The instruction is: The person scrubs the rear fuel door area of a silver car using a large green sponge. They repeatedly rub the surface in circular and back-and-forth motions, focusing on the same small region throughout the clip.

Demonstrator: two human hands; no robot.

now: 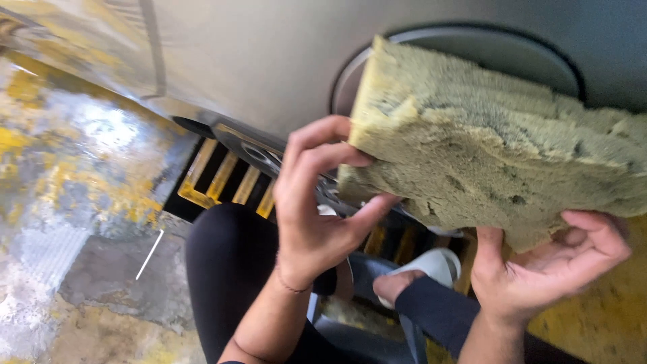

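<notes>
Large, worn yellow-green sponge (485, 148) held up in front of the grey car body (256, 61), just beside the round fuel flap (492, 54), not pressed to the panel; no suds or wipe marks visible on the metal, so wiping judged barely begun. Left hand (317, 209) raised upright, fingers curled round the sponge's near corner, thumb under its edge. Right hand (546, 263) palm-up beneath the lower corner, fingers cupped in support, above the wet floor (81, 175) and yellow drain grate (222, 178).
</notes>
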